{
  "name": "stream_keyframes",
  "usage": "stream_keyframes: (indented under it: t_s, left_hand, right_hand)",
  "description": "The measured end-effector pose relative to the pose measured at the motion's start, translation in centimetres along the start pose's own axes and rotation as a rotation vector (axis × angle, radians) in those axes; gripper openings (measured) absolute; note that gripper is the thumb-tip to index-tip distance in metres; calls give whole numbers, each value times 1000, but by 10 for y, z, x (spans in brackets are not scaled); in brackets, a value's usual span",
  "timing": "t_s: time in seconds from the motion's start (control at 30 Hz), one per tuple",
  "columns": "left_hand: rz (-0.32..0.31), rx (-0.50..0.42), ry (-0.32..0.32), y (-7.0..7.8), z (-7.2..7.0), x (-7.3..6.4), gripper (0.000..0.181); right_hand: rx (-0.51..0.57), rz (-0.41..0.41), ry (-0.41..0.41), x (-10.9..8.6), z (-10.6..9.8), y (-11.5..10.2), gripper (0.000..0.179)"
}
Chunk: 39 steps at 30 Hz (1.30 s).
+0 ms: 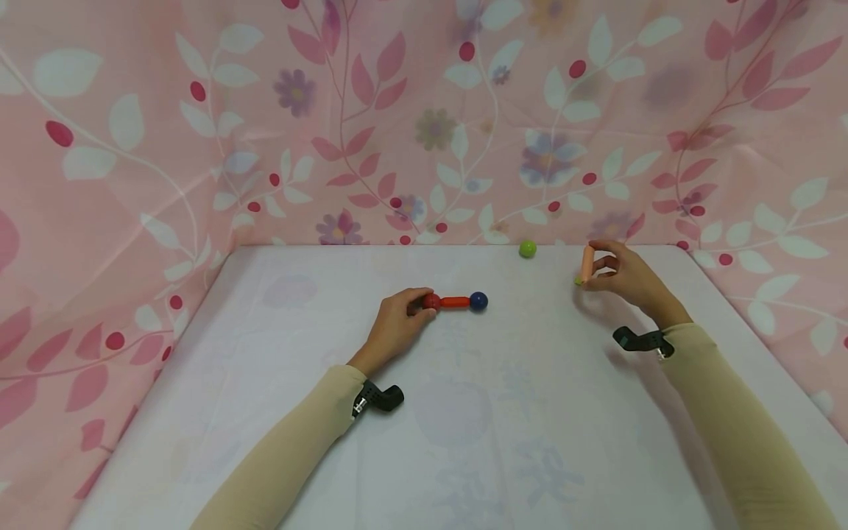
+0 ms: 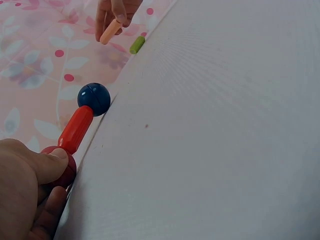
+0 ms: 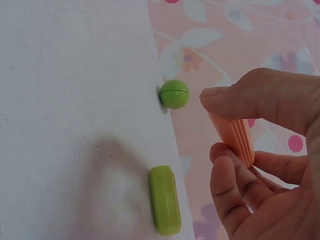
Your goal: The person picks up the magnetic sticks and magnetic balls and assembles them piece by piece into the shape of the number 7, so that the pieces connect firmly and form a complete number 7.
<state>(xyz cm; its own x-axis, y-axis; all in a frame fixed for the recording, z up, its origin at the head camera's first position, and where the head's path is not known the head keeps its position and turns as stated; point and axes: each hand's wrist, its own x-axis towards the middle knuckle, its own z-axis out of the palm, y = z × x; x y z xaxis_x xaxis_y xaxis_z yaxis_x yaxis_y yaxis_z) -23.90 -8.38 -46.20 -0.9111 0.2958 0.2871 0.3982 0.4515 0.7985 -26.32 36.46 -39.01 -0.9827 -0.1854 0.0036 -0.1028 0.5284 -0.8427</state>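
My left hand (image 1: 397,320) grips a red ball (image 1: 432,302) between thumb and fingers. From that ball a red rod (image 1: 455,302) runs to the right, joined at its far end to a dark blue ball (image 1: 478,301). Off to the right, my right hand (image 1: 626,276) pinches an orange rod (image 1: 587,263) and holds it above the table. In the right wrist view this orange rod (image 3: 234,137) sits between thumb and fingers. Beneath that hand a green rod (image 3: 165,200) lies on the table, mostly hidden in the head view.
A green ball (image 1: 527,249) rests by the far edge of the white table (image 1: 424,442), left of the right hand. Pink floral cloth (image 1: 424,110) hangs behind and at both sides. Each wrist carries a black camera mount (image 1: 380,397).
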Motion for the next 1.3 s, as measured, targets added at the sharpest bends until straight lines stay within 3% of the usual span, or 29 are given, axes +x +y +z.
stream_keyframes:
  t_s: [0.83,1.3]
  left_hand:
    - [-7,-8,5,0,1,0,40]
    - [-4,-5,6,0,0,0,40]
  right_hand:
    - [81,-66,-1,-13,20,-13,88]
    - [10,-106,5,-23,36,-31,89]
